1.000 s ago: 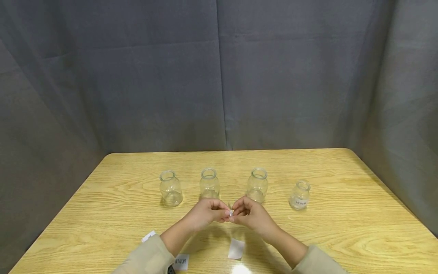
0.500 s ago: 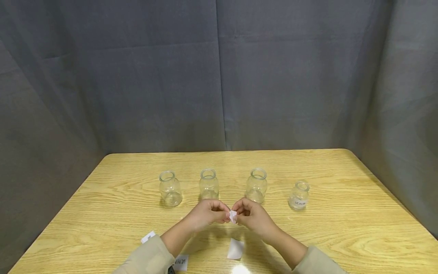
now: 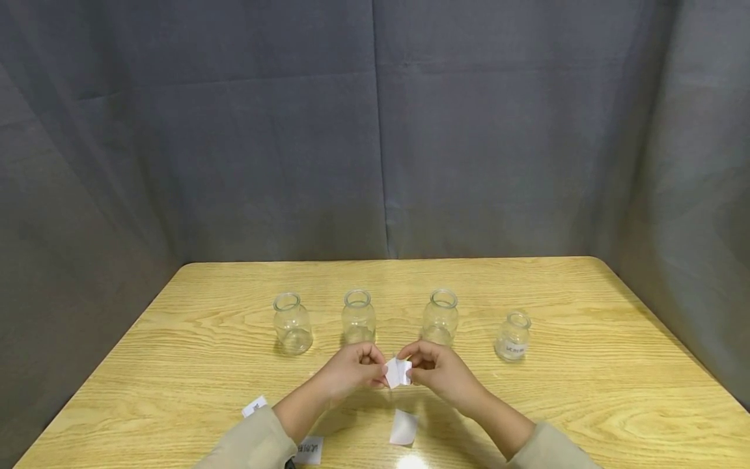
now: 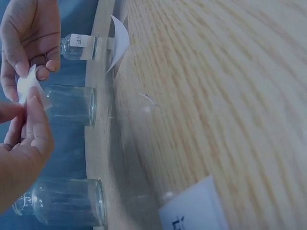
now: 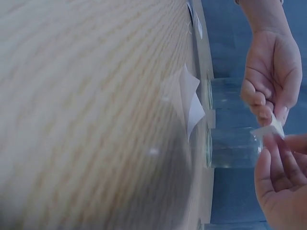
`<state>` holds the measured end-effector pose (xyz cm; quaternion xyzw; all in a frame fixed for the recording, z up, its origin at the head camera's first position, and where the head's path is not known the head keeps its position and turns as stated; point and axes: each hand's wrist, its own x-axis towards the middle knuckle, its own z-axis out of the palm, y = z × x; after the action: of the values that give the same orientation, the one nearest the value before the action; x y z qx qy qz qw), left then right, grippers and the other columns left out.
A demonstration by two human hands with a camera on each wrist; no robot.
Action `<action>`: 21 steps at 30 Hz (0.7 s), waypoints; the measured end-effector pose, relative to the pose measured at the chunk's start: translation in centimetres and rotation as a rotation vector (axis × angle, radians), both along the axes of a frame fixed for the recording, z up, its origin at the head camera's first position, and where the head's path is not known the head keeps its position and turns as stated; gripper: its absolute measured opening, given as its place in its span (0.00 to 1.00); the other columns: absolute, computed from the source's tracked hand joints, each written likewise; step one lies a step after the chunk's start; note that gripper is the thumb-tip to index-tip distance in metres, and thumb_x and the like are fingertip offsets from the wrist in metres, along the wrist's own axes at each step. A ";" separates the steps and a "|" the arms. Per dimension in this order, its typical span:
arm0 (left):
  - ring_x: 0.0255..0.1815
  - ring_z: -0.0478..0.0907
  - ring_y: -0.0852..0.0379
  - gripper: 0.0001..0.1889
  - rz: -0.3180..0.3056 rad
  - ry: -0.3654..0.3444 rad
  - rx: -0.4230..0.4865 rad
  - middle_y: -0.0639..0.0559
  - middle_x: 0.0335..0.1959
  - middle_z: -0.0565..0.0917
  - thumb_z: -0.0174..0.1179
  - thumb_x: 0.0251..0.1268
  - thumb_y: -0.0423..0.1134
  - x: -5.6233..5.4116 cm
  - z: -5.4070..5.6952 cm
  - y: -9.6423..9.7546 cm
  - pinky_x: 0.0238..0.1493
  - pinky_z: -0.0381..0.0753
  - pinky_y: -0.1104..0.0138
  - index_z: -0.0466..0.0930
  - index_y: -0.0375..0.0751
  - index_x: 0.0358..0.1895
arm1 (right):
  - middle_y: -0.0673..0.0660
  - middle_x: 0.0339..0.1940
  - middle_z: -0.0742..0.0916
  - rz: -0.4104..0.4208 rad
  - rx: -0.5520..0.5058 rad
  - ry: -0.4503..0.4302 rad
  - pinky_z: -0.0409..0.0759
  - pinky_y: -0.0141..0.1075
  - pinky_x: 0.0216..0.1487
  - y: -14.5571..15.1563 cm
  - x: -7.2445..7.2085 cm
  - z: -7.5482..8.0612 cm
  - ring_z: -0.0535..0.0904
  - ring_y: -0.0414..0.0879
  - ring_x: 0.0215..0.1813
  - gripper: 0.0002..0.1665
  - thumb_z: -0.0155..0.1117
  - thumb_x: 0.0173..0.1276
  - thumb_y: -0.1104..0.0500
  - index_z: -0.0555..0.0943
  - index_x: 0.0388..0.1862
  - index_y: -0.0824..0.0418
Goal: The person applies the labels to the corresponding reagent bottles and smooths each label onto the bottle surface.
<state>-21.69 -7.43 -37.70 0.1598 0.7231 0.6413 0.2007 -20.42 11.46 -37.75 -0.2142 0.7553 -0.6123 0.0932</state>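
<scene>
Both hands meet above the table, pinching a small creased white paper label between them. My left hand holds its left edge with thumb and fingertips. At the right edge, my right hand pinches it the same way. In the left wrist view the label is partly covered by fingers. The right wrist view has it nearly edge-on. Below the hands, a blank, curled white paper piece lies on the wood. Two labels with dark writing, one and another, lie by the left sleeve.
Three glass jars stand in a row behind the hands: a left jar, a middle jar and a right jar. Farther right is a smaller jar bearing a written label. Grey cloth encloses the wooden table.
The paper between the fingers has gone from folded small to spread wider. My hands have drawn slightly apart, both still pinching it. Jars and loose papers stay put.
</scene>
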 end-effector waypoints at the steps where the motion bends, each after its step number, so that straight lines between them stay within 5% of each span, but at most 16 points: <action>1: 0.29 0.75 0.56 0.05 0.003 0.000 -0.005 0.45 0.28 0.74 0.51 0.57 0.26 0.0 0.0 -0.1 0.39 0.75 0.62 0.68 0.26 0.34 | 0.58 0.30 0.78 0.007 0.001 -0.002 0.75 0.36 0.35 0.1 0.0 0.0 0.74 0.47 0.33 0.13 0.54 0.56 0.72 0.73 0.43 0.71; 9: 0.28 0.73 0.57 0.06 0.007 -0.016 -0.024 0.48 0.25 0.72 0.53 0.54 0.27 -0.1 -0.2 -0.7 0.37 0.75 0.64 0.67 0.29 0.34 | 0.58 0.32 0.79 0.065 0.068 0.009 0.76 0.37 0.37 0.4 -0.2 0.4 0.74 0.45 0.34 0.12 0.53 0.57 0.71 0.75 0.41 0.70; 21: 0.31 0.72 0.55 0.10 -0.089 -0.024 -0.027 0.46 0.29 0.73 0.54 0.53 0.27 0.2 -0.4 -2.3 0.39 0.75 0.62 0.68 0.27 0.39 | 0.59 0.35 0.80 0.213 0.090 -0.019 0.75 0.35 0.38 0.8 -0.3 0.1 0.75 0.48 0.39 0.11 0.57 0.56 0.70 0.76 0.40 0.67</action>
<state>-21.46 -9.72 -38.11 0.1814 0.7215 0.6236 0.2400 -20.73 12.22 -37.64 -0.2829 0.7542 -0.5664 0.1743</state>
